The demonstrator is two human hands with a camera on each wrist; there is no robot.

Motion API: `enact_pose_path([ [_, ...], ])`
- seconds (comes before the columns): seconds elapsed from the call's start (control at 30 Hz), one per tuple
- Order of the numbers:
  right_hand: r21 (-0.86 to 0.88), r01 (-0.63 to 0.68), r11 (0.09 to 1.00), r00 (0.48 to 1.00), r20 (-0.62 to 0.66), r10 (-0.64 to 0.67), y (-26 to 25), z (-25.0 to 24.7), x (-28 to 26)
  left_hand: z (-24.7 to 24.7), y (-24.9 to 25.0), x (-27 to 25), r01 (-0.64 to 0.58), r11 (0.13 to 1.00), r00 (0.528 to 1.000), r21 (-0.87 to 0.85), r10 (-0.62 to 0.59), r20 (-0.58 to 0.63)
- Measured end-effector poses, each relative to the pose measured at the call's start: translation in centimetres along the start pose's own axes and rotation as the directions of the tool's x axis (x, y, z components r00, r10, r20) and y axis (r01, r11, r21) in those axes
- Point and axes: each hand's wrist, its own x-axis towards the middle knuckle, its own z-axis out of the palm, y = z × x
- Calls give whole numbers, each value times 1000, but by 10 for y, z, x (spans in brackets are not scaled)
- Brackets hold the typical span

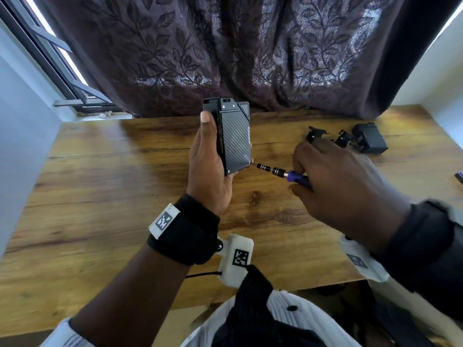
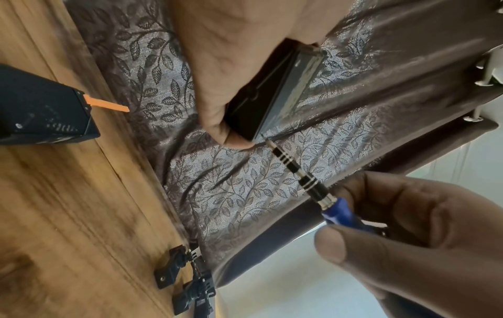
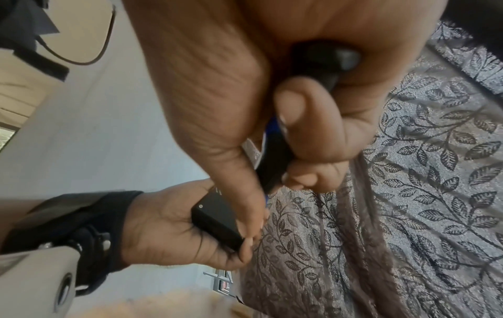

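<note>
Head view: left hand [image 1: 210, 156] grips black box [image 1: 234, 136] upright above table [image 1: 100, 196]; right hand [image 1: 343, 186] grips screwdriver [image 1: 278, 170], tip at lower-right corner screw. Next: keep bit seated, turn.

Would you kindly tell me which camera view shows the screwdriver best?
The left wrist view: the screwdriver is largest there, banded shaft and blue handle clear, tip at the case corner. The head view shows the same, smaller. The right wrist view shows only its handle within the right hand; the shaft is hidden.
</note>
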Motion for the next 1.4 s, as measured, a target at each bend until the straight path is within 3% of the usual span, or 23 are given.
enact_pose_path([
  [0.23,-11,-52,999,994,-96,51,-8,1,-14,0,7,-7,-11,1000,1000,5,11,24],
  [0.37,-82,-48,995,999,-8,47,-16,5,-17,-6,6,-13,-32,999,998,13,31,56],
  [0.5,5,-36,999,998,-44,36,-18,5,-19,-14,4,-20,-21,1000,998,-8,21,63],
  [0.63,-35,-25,999,998,-62,23,-22,8,-26,-19,1,-26,-4,1000,998,-12,5,70],
  [0.83,-97,-47,994,998,41,51,-30,12,-32,-26,1,-30,1,1000,998,-8,0,65],
  [0.97,-22,-6,1000,1000,-8,5,-29,14,-28,-28,2,-31,3,1000,998,-12,-2,60],
  [1.1,-52,-18,998,1000,-25,17,-25,11,-27,-26,1,-30,-4,1000,998,-11,4,69],
  [1.27,-143,-33,989,997,70,44,-20,8,-22,-21,-5,-25,-15,1000,998,-6,15,61],
  [1.4,-13,-7,1000,1000,26,8,-6,9,-21,-13,-10,-19,-3,1000,999,-27,4,35],
])
